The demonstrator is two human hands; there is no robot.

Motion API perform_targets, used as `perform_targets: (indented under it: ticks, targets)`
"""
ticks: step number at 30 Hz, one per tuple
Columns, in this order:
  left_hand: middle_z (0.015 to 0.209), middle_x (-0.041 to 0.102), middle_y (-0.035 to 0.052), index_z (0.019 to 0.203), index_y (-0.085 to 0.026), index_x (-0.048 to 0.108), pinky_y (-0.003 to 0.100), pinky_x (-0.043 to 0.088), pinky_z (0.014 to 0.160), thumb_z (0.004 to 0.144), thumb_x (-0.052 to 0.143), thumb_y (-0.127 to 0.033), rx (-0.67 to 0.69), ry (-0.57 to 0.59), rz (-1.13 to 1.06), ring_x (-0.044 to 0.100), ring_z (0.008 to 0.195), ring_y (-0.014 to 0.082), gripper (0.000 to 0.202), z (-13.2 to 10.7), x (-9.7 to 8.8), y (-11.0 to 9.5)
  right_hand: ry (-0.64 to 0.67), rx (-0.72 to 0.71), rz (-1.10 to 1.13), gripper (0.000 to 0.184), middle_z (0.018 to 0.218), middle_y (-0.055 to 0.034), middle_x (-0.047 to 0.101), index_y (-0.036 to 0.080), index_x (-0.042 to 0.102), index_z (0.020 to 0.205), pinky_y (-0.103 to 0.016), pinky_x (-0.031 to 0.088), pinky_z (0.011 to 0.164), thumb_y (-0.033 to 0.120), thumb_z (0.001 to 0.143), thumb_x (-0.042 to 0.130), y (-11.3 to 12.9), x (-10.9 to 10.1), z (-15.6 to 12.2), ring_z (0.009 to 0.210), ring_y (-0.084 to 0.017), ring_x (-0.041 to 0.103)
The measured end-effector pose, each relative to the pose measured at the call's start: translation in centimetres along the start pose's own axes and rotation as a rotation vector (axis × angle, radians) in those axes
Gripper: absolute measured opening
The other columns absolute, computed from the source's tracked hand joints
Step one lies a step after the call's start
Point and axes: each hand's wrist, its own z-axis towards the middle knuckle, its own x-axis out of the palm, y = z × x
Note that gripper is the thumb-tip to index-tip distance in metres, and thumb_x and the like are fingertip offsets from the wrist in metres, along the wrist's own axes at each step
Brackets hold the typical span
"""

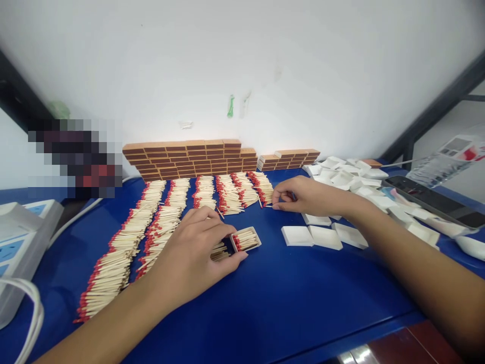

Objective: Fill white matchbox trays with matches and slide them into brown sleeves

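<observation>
Head view, left hand [200, 250] hiding some matches [166, 217], power strip [28, 247] cropped

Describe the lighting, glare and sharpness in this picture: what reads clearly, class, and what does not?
In the head view: soft light across the white wall, no hard-edged shadows there; bright glare on the red-brown surface at the bottom edge; individual sticks distinguishable among the loose matches; a pixelated patch at left, hiding what lies behind it.
</observation>
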Motion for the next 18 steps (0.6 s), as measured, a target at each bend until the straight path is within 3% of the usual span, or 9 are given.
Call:
perform_targets:
  ticks: [18]
  targets:
    - [0.085, 0.075, 0.0024, 0.105, -0.018, 0.077, 0.045, 0.053, 0.092, 0.091, 0.084, -0.033, -0.004, 0.003, 0.003, 0.063, 0.097, 0.0252, 0.022, 0.06, 0.0, 0.1, -0.047, 0.0, -0.034, 0.018, 0.068, 0.0027, 0.054, 0.023, 0.076, 0.092, -0.031, 0.035, 0.058, 0.039, 0.092, 0.067, -0.15, -0.06, -0.04, 0.06, -0.014, 0.049]
